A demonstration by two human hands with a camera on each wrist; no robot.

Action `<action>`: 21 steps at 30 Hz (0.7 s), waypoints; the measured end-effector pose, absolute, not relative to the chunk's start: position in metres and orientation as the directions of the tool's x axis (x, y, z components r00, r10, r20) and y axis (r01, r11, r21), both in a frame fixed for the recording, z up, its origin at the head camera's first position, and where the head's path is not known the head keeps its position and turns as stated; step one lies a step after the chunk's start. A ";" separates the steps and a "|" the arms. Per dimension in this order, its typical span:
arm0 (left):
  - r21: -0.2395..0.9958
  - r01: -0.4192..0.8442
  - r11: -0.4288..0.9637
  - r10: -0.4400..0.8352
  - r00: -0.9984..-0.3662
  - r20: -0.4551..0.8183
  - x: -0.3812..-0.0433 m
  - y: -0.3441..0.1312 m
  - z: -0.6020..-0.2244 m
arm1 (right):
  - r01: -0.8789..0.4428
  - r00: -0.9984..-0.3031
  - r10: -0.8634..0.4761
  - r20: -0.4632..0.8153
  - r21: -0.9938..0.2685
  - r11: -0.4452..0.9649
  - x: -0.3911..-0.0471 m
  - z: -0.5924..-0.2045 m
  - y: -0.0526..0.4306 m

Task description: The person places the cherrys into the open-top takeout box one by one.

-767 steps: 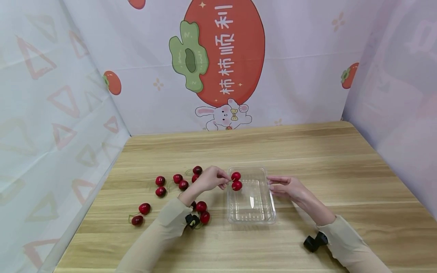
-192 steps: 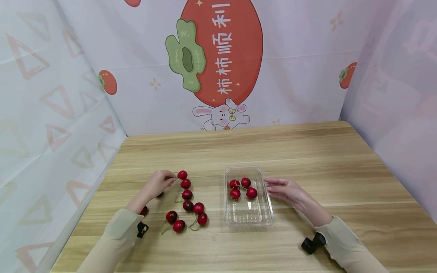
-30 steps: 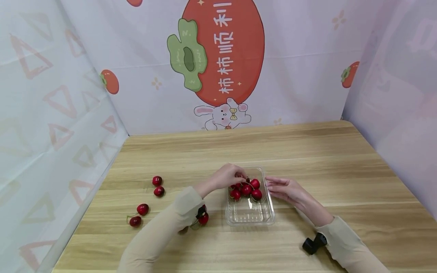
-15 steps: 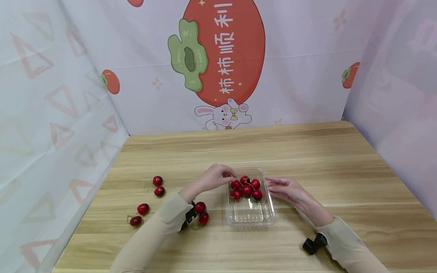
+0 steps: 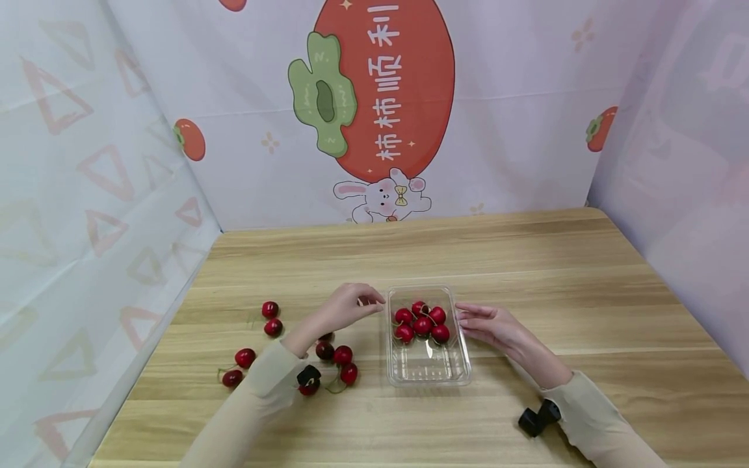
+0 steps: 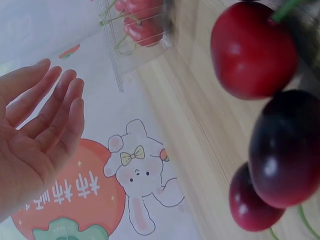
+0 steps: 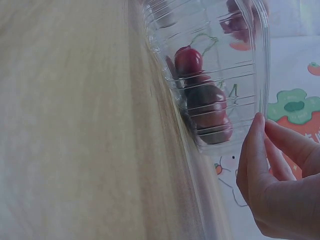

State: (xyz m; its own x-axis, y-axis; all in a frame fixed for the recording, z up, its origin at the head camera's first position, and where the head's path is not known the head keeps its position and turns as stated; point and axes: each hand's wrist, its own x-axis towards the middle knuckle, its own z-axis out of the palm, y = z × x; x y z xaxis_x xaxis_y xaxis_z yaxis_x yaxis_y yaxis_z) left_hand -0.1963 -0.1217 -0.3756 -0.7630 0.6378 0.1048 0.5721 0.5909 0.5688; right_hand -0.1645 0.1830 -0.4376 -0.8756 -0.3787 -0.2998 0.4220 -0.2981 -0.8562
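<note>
A clear plastic box (image 5: 430, 374) holds several red cherries (image 5: 422, 325) with stems, gathered toward its far end. My left hand (image 5: 342, 310) is just left of the box's rim, fingers loosely bent and nothing in them; the left wrist view shows the same hand (image 6: 42, 115) with its palm bare. My right hand (image 5: 494, 328) holds the box's right rim, the fingertips (image 7: 257, 125) pinching its edge in the right wrist view. More cherries (image 5: 342, 355) lie on the table near my left forearm, some partly covered by the sleeve and wrist camera.
Two cherry pairs lie farther left, one pair (image 5: 272, 318) behind the other (image 5: 238, 367). The wooden table (image 5: 526, 260) meets a printed cloth backdrop (image 5: 515, 149) at the back, and cloth walls stand at both sides.
Cherries have moved from the table into the box since the oldest frames. In the last second my left hand has let go of cherries there and drawn back left; the right hand stays at the rim.
</note>
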 end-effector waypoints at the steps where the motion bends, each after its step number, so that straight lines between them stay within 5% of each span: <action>1: 0.570 0.570 0.591 0.635 -0.765 0.108 -0.195 -0.124 -0.375 | 0.421 -0.876 -0.378 -0.300 -0.857 -0.297 -0.164 -0.438 0.183; 21: 0.619 0.443 0.648 0.519 -0.852 0.067 -0.172 -0.178 -0.379 | 0.421 -0.877 -0.372 -0.305 -0.861 -0.285 -0.165 -0.437 0.183</action>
State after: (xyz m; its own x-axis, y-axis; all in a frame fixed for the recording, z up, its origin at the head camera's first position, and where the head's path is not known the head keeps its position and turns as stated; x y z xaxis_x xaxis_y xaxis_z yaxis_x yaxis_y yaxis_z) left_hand -0.1720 -0.1776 -0.3790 -0.8522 0.5188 0.0672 0.4435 0.6483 0.6189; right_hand -0.1646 0.1826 -0.4368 -0.8767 -0.3720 -0.3050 0.4206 -0.2848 -0.8614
